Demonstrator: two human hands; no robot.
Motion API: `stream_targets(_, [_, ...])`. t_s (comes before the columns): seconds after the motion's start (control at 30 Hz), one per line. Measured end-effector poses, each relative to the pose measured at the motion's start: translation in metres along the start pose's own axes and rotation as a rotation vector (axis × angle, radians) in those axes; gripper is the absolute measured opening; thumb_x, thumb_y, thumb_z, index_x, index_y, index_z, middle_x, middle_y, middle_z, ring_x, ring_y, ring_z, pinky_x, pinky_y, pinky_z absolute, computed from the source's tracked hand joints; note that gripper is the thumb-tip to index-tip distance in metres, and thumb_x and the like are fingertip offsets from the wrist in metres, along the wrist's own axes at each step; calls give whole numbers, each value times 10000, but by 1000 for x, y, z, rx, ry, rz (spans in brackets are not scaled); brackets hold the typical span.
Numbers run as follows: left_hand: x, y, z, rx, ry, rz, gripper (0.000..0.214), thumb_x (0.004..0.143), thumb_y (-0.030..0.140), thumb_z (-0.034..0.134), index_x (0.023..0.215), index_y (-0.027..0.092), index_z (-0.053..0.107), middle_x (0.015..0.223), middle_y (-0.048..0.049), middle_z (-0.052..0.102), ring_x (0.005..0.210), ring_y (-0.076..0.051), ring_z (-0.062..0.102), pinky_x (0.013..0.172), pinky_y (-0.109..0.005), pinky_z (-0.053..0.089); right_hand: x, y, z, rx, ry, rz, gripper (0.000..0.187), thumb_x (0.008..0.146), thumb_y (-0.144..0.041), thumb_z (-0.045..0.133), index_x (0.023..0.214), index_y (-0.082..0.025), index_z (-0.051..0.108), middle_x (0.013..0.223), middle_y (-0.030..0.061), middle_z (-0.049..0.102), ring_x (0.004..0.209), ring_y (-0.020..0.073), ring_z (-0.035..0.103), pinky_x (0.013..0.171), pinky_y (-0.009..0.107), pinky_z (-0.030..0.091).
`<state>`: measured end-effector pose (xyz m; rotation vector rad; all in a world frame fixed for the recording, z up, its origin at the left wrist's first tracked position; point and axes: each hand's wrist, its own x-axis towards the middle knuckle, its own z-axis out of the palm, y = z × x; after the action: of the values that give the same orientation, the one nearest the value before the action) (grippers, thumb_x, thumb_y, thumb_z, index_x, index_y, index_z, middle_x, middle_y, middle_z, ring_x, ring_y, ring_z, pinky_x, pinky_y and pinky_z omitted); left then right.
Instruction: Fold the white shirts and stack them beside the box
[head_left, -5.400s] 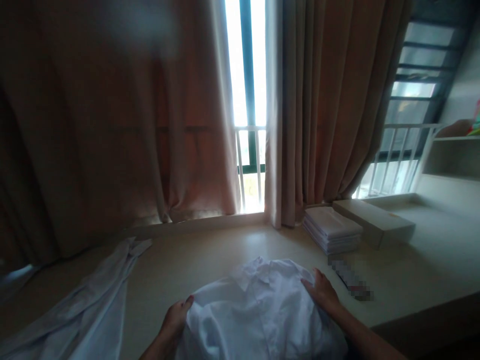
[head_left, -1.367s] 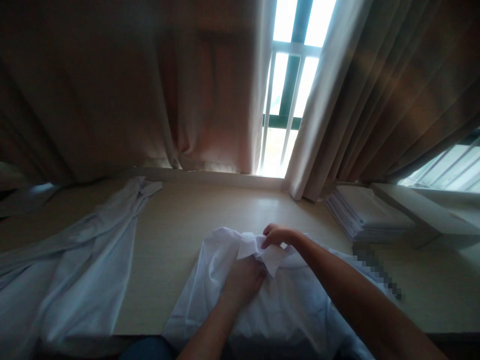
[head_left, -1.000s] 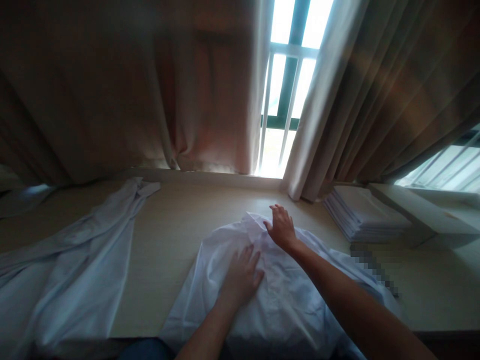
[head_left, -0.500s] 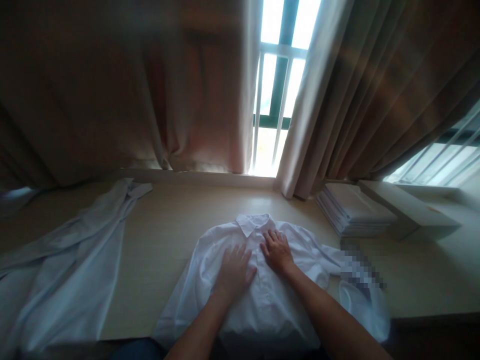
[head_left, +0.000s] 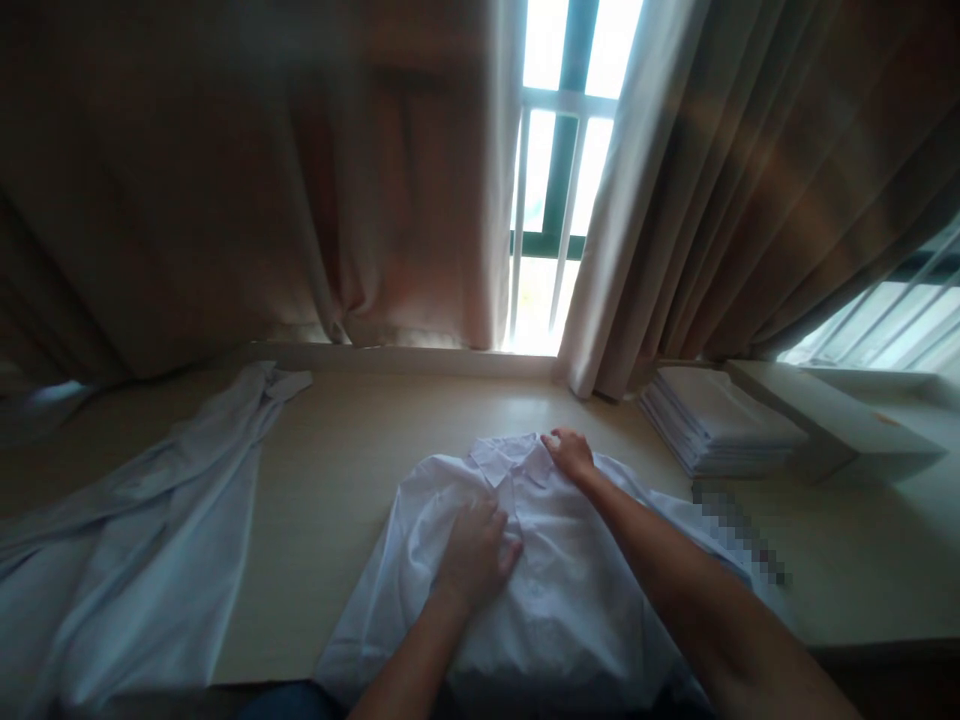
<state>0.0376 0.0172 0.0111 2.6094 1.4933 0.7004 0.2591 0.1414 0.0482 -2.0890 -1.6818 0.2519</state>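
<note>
A white button-front shirt (head_left: 555, 590) lies front side up before me, its collar (head_left: 491, 460) pointing away and its lower end at the near table edge. My left hand (head_left: 476, 550) rests on the shirt's chest, left of the button line, thumb apart and fingers slightly bent, somewhat blurred. At the collar's right side, my right hand (head_left: 571, 455) has its fingers closed on the collar edge by the shoulder. My right forearm covers part of the shirt's right side and sleeve.
On the pale table (head_left: 345, 440), more white garments (head_left: 165, 540) lie spread at the left. A stack of folded white shirts (head_left: 727, 420) sits at the back right beside a light box (head_left: 832, 420). Curtains (head_left: 637, 230) hang along the barred window (head_left: 559, 200) behind.
My right hand has moved from flat on the shirt's chest up to the collar's right side and closed there. My left hand stays on the chest, its fingers more bent.
</note>
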Motion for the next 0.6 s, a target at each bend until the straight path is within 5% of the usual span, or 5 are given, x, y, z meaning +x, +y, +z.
stream_targets(0.13, [-4,-2,2,-11,9,-7,307,839,401,552,1106,255,589,1241,-82,576,1218,-272,474,1071,-492,301,22,-16,12,-5,-67,97,445,866,-494,520,1090,-137,662,1063,155,678,966,232,615,753,272,406])
stream_targets(0.3, [5,-17,1,-41,98,-86,252,894,344,468,1086,251,602,1091,-72,646,1129,-256,533,1006,-451,355,9,-10,28,-6,-48,98,261,875,-326,485,957,-149,658,911,122,681,845,205,613,708,262,390])
stream_targets(0.43, [57,-29,-6,-20,218,-203,313,905,372,428,1139,224,574,1141,-92,627,1099,-251,540,962,-401,385,-15,9,37,1,105,-16,213,906,-269,404,1000,-168,567,952,85,623,893,188,561,767,255,378])
stream_targets(0.6, [137,-40,10,-35,230,-600,577,769,570,554,1154,139,560,1139,-173,623,1102,-321,541,908,-429,413,-38,20,47,-55,277,-271,121,908,-225,412,853,-192,514,850,62,561,838,195,496,780,287,357])
